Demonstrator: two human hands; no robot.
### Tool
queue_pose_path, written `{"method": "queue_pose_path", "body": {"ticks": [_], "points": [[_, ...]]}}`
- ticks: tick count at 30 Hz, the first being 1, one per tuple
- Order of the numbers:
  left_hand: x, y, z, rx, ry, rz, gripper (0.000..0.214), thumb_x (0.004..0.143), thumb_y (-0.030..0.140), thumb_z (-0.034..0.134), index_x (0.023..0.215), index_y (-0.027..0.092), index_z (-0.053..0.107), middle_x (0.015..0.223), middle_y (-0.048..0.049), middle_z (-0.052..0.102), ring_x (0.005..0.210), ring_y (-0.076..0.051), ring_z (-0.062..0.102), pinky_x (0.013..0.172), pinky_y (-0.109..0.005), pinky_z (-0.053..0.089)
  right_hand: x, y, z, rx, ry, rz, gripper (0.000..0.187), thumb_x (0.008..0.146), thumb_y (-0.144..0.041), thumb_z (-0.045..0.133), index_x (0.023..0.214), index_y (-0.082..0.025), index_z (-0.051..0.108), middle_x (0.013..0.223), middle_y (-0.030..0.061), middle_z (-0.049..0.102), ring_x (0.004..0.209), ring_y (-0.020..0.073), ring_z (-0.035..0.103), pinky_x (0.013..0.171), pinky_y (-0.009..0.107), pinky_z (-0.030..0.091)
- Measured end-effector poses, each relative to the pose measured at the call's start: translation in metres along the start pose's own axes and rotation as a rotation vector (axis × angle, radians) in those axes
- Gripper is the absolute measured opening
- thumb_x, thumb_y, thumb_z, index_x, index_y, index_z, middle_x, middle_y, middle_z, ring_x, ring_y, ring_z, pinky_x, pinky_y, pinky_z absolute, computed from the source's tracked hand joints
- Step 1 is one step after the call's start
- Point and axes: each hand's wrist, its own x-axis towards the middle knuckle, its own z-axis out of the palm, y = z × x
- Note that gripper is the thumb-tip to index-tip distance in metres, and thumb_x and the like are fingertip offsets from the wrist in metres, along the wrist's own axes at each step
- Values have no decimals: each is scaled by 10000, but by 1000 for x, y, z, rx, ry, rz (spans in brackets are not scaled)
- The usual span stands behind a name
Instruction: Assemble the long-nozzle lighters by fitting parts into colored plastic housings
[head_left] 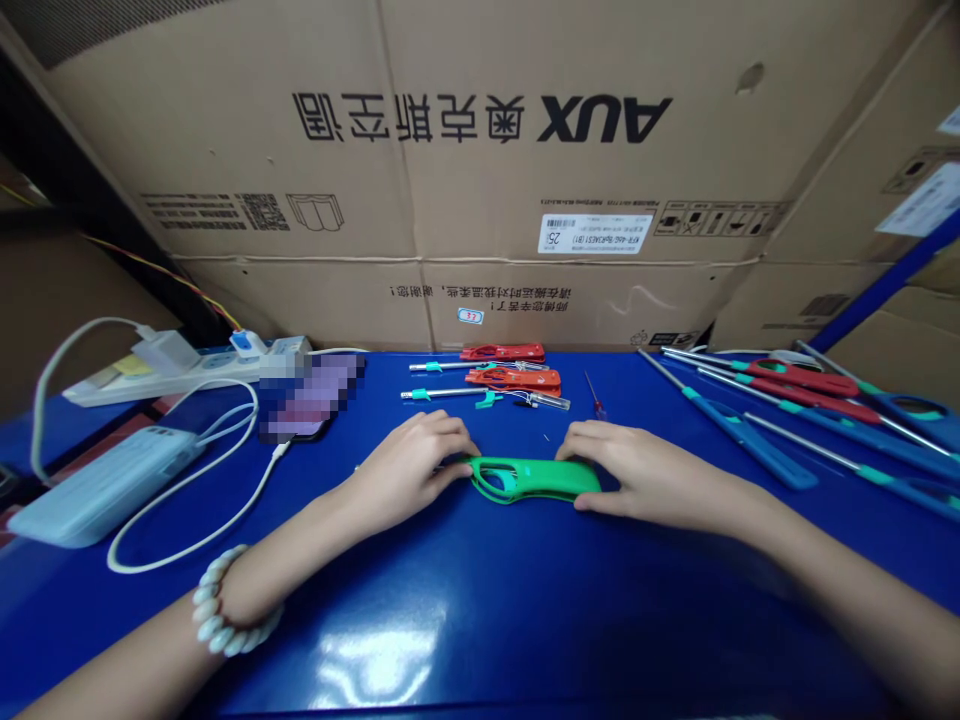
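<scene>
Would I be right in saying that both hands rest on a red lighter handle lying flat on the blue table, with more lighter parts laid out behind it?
Not quite: the lighter handle is green, not red, as the head view shows. The left hand and right hand both rest on it on the blue table, and the red parts lie behind it.

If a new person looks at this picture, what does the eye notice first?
First, the bright green lighter handle at the centre of the blue table, with the left hand and right hand on its ends. Behind stands a big AUX cardboard box; long-nosed lighters lie on the right.
</scene>
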Motion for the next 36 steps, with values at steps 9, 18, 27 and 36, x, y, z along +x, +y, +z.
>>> {"method": "queue_pose_path", "body": {"ticks": [9,18,27,36], "points": [[-1,-4,3,22,-41,-15,118,888,200,591,977,201,667,938,-33,625,900,-200,551,829,-339,421,3,-3,8,-97,-22,-21,275,776,-291,720,1011,-195,616,972,50,602,900,231,597,742,334,485],[1,-3,6,42,-73,-33,120,886,199,594,981,205,666,942,-26,629,908,-201,547,815,-333,394,3,-3,9,-132,-71,-13,301,793,-323,699,1044,-176,621,987,66,596,907,246,600,749,350,482],[1,-2,9,34,-70,-42,121,884,180,593,985,196,659,945,-28,632,918,-201,545,831,-337,400,3,-4,8,-167,-65,-16,301,807,-371,681,1026,-171,631,983,75,599,905,258,602,743,361,486],[1,-3,12,30,-52,-26,117,880,161,588,968,185,661,940,-35,628,898,-195,557,822,-331,425,6,-3,11,-85,-78,23,174,901,-330,567,962,-183,637,941,46,593,787,188,612,626,271,447]]}}
